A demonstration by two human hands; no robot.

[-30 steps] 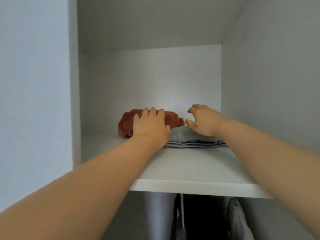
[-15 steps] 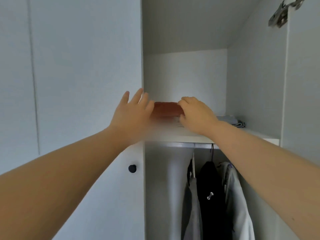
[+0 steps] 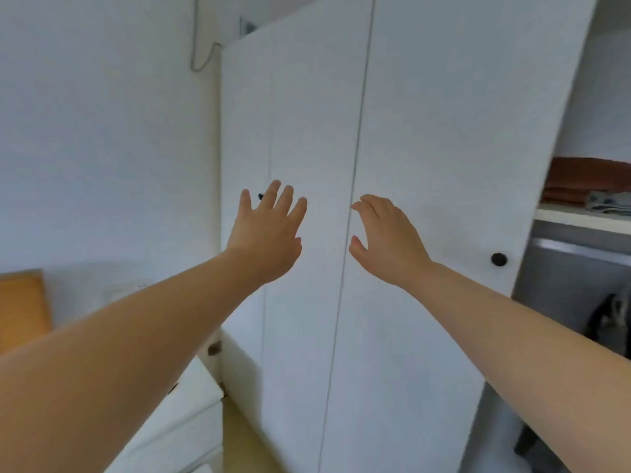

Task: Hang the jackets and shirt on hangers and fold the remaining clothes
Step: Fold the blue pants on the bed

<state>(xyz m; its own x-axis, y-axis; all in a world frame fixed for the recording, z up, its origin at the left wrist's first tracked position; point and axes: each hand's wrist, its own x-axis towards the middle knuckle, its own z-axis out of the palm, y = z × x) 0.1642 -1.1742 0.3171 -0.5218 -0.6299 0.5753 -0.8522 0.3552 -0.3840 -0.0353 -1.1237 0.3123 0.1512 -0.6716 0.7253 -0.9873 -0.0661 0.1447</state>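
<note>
I'm holding left hand [image 3: 264, 238] and right hand [image 3: 389, 242] up before closed white wardrobe doors [image 3: 426, 131], both released, fingers loose, gripping nothing. Folded rust-brown clothes [image 3: 587, 180] and a folded grey piece [image 3: 607, 202] are sitting on the shelf [image 3: 577, 218] far right, well apart from my hands; a dark garment [image 3: 604, 319] is hanging below.

The two hands are up in front of the shut wardrobe doors [image 3: 426, 131] — the left hand [image 3: 264, 233] sits at 9 o'clock from the right hand [image 3: 389, 240], with a gap between them. A knob [image 3: 499, 259] is on the door at 3 o'clock from the right hand. Past the door edge, further toward 3 o'clock, a shelf [image 3: 580, 217] holds a big folded pile [image 3: 587, 180] with a small folded piece [image 3: 607, 203] in front of it. Under the shelf are hanging clothes [image 3: 607, 322]. A drawer unit [image 3: 191, 421] stands at 7 o'clock.
</note>
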